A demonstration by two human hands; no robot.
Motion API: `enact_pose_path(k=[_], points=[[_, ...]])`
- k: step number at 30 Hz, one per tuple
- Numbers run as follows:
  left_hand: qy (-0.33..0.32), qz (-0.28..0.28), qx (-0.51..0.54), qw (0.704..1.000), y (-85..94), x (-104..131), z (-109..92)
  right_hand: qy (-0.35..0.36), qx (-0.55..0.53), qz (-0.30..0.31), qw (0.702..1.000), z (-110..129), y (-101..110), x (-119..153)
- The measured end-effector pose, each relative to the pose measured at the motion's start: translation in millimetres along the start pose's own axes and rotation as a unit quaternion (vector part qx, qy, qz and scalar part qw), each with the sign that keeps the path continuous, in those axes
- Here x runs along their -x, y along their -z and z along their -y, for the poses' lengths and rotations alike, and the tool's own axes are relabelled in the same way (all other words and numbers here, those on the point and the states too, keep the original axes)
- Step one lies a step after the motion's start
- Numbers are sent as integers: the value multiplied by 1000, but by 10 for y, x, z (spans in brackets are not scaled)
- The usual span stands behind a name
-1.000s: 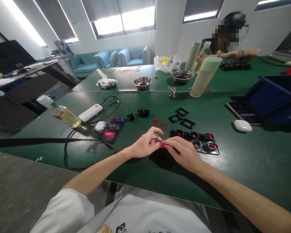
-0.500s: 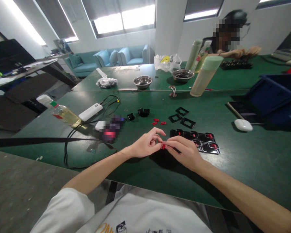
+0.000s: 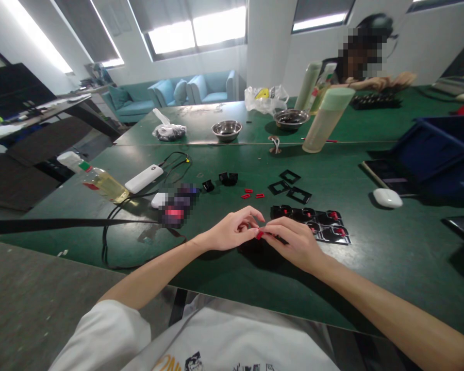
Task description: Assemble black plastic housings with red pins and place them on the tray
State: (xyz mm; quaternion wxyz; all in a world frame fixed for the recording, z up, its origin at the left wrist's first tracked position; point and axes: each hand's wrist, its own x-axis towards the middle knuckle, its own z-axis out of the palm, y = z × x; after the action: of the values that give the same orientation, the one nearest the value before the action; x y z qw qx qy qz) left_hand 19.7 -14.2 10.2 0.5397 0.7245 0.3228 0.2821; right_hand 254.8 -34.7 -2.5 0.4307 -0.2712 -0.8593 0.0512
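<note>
My left hand (image 3: 235, 229) and my right hand (image 3: 297, 243) meet fingertip to fingertip above the table. Between them is a small red plastic piece (image 3: 259, 235), pinched by both and partly covered by the fingers. The dark patch under the hands may be shadow or a black part; I cannot tell. Just beyond my right hand lies a group of glossy black plates (image 3: 334, 235) with red pieces set in them. Farther up the table are a few loose red pieces (image 3: 259, 196), black square frames (image 3: 299, 195) and small black blocks (image 3: 228, 179).
To the left are a bottle of yellowish liquid (image 3: 106, 184), a white power bank (image 3: 144, 179) and cables. Steel bowls (image 3: 227, 131) and a green-capped bottle (image 3: 327, 123) stand farther back. A blue bin (image 3: 441, 159) and white mouse (image 3: 387, 198) are right. A co-worker sits opposite.
Both hands stay nearly in place around the red piece, with only slight finger movement. A dark flat object has appeared at the right edge of the table.
</note>
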Motion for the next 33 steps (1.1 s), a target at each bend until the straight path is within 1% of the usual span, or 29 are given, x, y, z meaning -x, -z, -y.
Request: enact_pose_path(k=[9,11,13,15,17,19,21,26,33], points=[[-18,-3,-12,1000,25,-8,-23,10,1,-6,1000,3,-10,-7],[-31,-15,-35,999,46,-3,-44,1,2,-2,1000,6,-11,-6],[-52,-31,-86,995,68,11,-65,-12,1,2,1000,9,-12,-1],[-87,-44,-153,983,78,30,-80,-22,1,4,1000,11,-11,5],[-134,-54,-216,966,73,50,-87,-28,1,6,1000,9,-11,12],[-175,-70,-257,948,54,61,-86,-27,-1,6,1000,6,-11,18],[-201,-86,-279,935,33,62,-79,-26,-5,11,1000,3,-11,24],[-219,-101,-330,913,8,49,-52,-31,-2,27,999,-3,-11,35],[-229,-111,-394,883,-16,52,1,-43,12,27,999,-14,-14,33]])
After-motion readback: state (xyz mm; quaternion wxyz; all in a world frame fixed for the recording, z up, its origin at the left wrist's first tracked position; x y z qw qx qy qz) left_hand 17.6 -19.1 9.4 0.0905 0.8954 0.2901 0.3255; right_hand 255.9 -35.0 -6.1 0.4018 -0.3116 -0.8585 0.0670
